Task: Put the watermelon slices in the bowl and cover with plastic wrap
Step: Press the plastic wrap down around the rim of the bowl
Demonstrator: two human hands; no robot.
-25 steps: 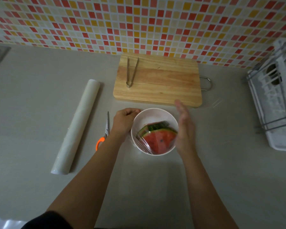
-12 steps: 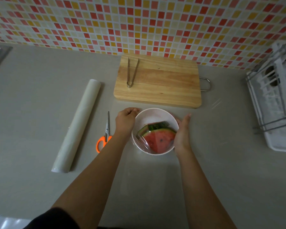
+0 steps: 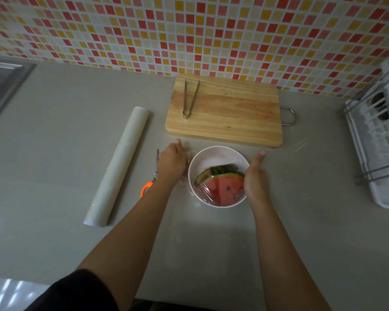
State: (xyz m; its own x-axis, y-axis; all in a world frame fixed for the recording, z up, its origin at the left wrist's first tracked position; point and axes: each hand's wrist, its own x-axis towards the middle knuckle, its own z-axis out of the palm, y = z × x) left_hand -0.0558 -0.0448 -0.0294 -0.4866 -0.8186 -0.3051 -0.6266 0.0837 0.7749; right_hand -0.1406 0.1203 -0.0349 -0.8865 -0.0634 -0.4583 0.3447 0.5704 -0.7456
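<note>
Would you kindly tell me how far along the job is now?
Done: the watermelon slices sit in the bowl, plastic wrap over them. In hand: left hand holds wrap at the bowl's side, right hand flat against the other. Left: tucking loose edges down.

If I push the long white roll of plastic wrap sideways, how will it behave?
The long white roll of plastic wrap is a smooth cylinder lying on the flat grey countertop, so it would probably roll. It looks straight and thick, so likely stiff.

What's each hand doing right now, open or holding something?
Left hand: on the wrap beside the bowl; grip cannot be told.
Right hand: open, flat against the bowl.
</note>
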